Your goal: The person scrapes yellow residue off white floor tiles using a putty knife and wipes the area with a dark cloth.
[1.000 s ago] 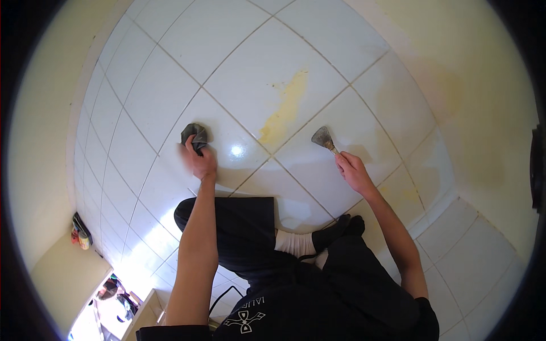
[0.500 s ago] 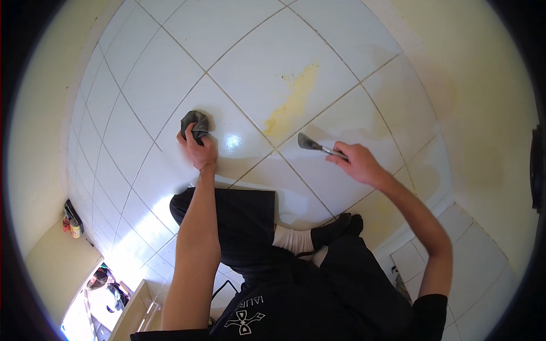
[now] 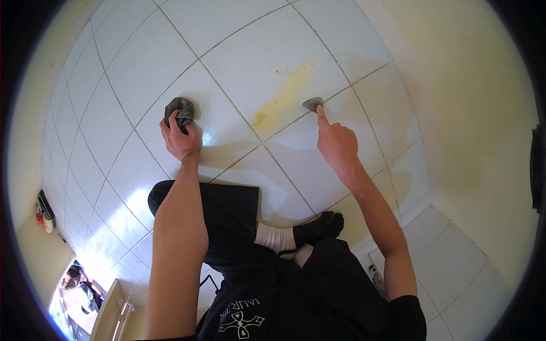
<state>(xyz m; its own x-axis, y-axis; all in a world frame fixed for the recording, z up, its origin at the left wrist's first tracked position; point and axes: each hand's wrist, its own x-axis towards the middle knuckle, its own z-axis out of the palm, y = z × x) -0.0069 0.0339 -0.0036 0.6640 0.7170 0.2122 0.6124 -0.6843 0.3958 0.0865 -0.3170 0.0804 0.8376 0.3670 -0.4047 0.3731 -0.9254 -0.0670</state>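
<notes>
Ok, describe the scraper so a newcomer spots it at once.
On the white tiled floor, find the yellow patch. Just right of it, the right grip holds the scraper. Its flared grey blade sets it apart from the crumpled dark cloth in the left grip.

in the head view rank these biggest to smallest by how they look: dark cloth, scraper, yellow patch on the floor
1. Yellow patch
2. Dark cloth
3. Scraper, visible part only; the right hand hides its handle

The floor (image 3: 227,34) is of white tiles. A cream wall (image 3: 478,113) rises to the right of the right hand (image 3: 338,143). Bright light (image 3: 128,216) lies left of the left hand (image 3: 183,139).
</notes>
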